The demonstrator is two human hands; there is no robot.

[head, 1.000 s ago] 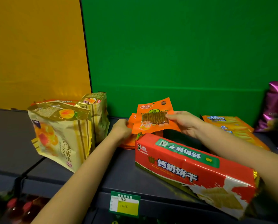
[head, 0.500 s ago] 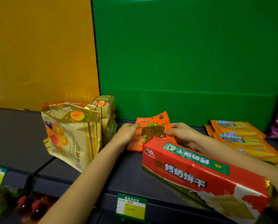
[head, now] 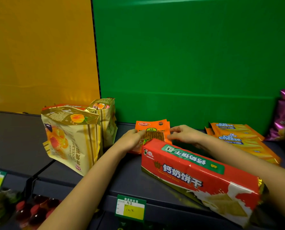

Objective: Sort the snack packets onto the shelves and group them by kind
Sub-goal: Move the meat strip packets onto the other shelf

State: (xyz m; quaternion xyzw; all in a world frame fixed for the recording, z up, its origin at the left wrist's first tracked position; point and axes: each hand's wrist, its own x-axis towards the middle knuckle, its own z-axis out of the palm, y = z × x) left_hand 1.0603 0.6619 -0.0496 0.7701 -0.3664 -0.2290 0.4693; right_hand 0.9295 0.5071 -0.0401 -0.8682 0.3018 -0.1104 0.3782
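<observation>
Head view: your left hand [head: 132, 138] grips the left edge of the orange packets [head: 152, 127], thumb over the top one. Your right hand [head: 184, 135] reaches their right edge, but it is blurred, so I cannot tell whether it pinches or merely touches.

The packets lie stacked at the back of the shelf [head: 121, 178], just behind the far end of the red biscuit pack [head: 199, 176]. They look like slick film, so uneven pressure from your two hands could fan the stack out.

The biscuit pack lies slantwise, and its near end seems to overhang the shelf front. Your right forearm runs just beside it, and a nudge could tip it off.

The croissant bags [head: 72, 141] stand leaning near your left forearm. A careless elbow could topple them.
</observation>
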